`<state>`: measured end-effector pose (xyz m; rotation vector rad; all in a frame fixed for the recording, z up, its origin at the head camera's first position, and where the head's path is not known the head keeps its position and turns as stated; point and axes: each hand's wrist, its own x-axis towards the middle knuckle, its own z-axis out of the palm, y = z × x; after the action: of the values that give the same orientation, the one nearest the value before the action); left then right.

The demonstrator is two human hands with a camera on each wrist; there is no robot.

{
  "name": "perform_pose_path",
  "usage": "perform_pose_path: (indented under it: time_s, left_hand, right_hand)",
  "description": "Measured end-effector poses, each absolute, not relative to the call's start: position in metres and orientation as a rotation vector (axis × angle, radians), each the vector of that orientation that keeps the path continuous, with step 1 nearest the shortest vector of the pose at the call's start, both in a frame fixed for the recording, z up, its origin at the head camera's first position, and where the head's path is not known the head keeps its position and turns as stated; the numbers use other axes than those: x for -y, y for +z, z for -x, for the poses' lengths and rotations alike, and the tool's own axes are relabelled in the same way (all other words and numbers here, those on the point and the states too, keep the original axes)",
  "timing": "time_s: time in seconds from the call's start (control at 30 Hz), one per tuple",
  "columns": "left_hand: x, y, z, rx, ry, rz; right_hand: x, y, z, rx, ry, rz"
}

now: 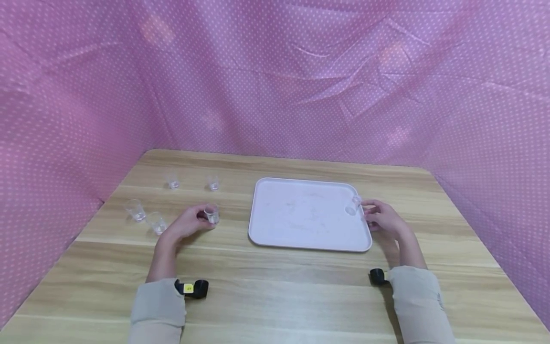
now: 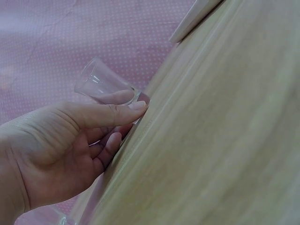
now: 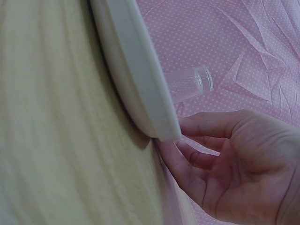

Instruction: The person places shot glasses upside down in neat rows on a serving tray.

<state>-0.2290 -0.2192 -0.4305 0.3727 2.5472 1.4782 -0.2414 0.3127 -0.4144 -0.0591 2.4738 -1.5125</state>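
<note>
My left hand (image 1: 189, 222) holds a small clear shot glass (image 1: 212, 214) low down, near its base. In the left wrist view this glass (image 2: 101, 82) stands mouth up, its base close to the wooden table, with the thumb along its side. Over on the right, my right hand (image 1: 384, 218) grips the right edge of a white tray (image 1: 309, 242). The right wrist view has the thumb at the tray's rim (image 3: 157, 93) and the fingers below it. Just beyond that hand, another shot glass (image 1: 353, 205) stands upside down on the tray, its thick base (image 3: 202, 79) upward.
Four-sided wooden table (image 1: 275, 286) with pink dotted cloth (image 1: 275, 86) hanging behind and at both sides. Several more shot glasses stand on the left: two farther back (image 1: 173, 182), (image 1: 213, 184), and two beside the left wrist (image 1: 136, 210), (image 1: 157, 223).
</note>
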Motion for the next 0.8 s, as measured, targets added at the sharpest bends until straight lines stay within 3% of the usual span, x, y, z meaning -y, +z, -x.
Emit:
perform_pose_path:
  time_s: [0.8]
  left_hand:
    - [0.2128,-0.4261,0.2304,-2.578,1.455,-0.342]
  right_hand:
    - [-0.3113,-0.4130,0.2390,-2.453,-1.547,0.072]
